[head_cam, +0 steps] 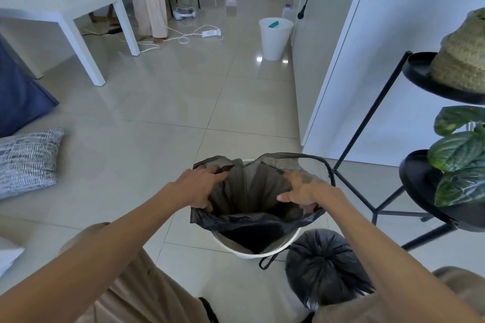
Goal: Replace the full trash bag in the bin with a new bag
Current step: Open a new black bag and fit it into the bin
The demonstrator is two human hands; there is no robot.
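Two hands — left, right — each gripping the one new bag's rim over one bin, one tied bag beside it on the floor.

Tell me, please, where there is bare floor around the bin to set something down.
Bare tiles lie ahead of the bin, between the cushion and the white wall. It is crowded to the right: tied bag and plant stand.

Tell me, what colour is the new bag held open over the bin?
Black, slightly see-through: the new bag, head view.
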